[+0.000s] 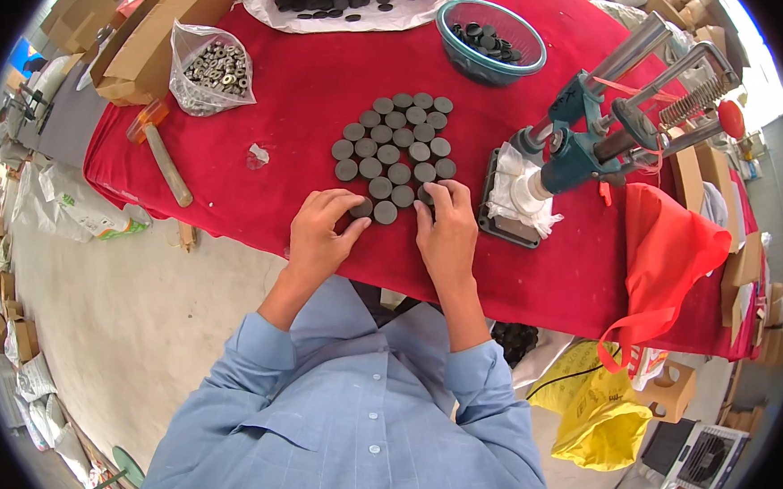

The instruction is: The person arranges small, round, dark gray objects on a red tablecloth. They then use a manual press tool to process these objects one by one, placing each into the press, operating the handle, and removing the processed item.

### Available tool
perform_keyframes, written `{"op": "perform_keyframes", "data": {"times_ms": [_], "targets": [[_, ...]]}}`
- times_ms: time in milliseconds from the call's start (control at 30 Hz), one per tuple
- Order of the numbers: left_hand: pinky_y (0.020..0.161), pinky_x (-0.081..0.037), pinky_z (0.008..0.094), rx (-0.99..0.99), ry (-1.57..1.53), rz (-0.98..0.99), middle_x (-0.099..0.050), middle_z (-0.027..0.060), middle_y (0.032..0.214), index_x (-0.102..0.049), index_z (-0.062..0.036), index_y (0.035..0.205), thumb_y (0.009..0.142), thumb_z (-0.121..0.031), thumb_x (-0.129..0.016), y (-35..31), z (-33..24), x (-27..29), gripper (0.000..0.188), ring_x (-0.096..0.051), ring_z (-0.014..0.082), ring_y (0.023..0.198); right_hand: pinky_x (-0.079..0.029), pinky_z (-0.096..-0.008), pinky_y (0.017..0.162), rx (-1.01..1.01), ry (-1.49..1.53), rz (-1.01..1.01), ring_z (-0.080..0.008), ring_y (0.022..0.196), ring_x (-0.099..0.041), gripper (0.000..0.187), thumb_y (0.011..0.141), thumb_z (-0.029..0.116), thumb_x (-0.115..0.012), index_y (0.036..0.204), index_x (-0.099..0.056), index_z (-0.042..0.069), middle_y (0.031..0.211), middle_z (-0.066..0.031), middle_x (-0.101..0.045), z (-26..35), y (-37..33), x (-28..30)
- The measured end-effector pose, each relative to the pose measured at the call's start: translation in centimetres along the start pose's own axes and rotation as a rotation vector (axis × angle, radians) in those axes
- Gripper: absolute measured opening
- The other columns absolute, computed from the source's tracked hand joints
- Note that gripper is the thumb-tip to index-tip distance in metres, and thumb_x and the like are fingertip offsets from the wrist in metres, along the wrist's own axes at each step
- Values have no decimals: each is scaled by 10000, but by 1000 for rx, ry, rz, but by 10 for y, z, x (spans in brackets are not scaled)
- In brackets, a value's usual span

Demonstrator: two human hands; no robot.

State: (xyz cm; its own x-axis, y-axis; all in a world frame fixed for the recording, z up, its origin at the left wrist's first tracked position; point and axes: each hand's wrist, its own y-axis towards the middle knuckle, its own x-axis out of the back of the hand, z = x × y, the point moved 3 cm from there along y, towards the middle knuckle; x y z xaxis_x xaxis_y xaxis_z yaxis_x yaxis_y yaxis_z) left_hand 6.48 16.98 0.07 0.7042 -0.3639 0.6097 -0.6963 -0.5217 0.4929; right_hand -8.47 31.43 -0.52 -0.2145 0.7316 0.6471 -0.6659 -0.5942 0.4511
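Several flat, round dark grey discs (389, 155) lie close together on the red cloth, in rough rows in front of me. At the near left of the group, my left hand (322, 231) pinches one dark disc (361, 208) between thumb and fingers. My right hand (450, 229) is at the near right of the group, its thumb and fingertips closed around another dark disc (424, 194). Both discs are at cloth level, partly covered by my fingertips. Right of my right hand stands a green hand press (574, 148) with a white-wrapped base.
A teal bowl (493, 41) and a white sheet (256, 4) hold more black discs at the back. A bag of metal rings (212, 69), a cardboard box (164, 43) and a hammer (167, 164) are left. A red bag (674, 245) hangs at the table's right edge.
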Motion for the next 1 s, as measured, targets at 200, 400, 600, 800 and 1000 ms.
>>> {"op": "perform_keyframes", "data": {"times_ms": [200, 400, 600, 800, 1000], "targets": [[802, -593, 353, 49, -9, -42, -747, 119, 1083, -735, -25, 1123, 753, -41, -886, -7, 2, 3, 400, -703, 247, 937, -585, -405, 767, -95, 91, -33, -287, 891, -707, 323, 907, 12, -727, 1225, -666, 17, 1217, -160, -636, -5, -14, 19], [808, -586, 323, 22, -101, -56, -755, 111, 1119, -698, -32, 1209, 781, -31, -875, 4, -19, 4, 463, -733, 215, 934, -575, -359, 794, -208, 201, -109, -275, 923, -713, 230, 898, -54, -671, 1111, -731, 9, 1051, -145, -707, -19, -38, 69], [811, -588, 312, 41, -404, 63, -772, 109, 1140, -609, -47, 1335, 820, -76, -872, 46, -80, -64, 579, -750, 194, 946, -534, -254, 781, -344, 341, -377, -114, 827, -659, 204, 974, -47, -616, 1154, -712, -39, 1007, -68, -709, -45, -23, 155], [826, -600, 351, -27, -539, 146, -768, 143, 1136, -555, -27, 1335, 833, -89, -861, 72, -113, -138, 591, -757, 249, 941, -538, -246, 787, -209, 248, -589, -108, 841, -661, 260, 1028, 63, -606, 1240, -700, -56, 1111, -98, -744, -29, 33, 232], [792, -585, 392, -138, -426, 75, -749, 149, 1138, -574, -10, 1322, 804, -76, -865, 74, -116, -163, 599, -717, 276, 917, -581, -295, 780, 22, 514, -717, -164, 892, -671, 276, 1065, 71, -545, 1263, -683, -64, 1102, -112, -712, 10, 116, 275]]}}
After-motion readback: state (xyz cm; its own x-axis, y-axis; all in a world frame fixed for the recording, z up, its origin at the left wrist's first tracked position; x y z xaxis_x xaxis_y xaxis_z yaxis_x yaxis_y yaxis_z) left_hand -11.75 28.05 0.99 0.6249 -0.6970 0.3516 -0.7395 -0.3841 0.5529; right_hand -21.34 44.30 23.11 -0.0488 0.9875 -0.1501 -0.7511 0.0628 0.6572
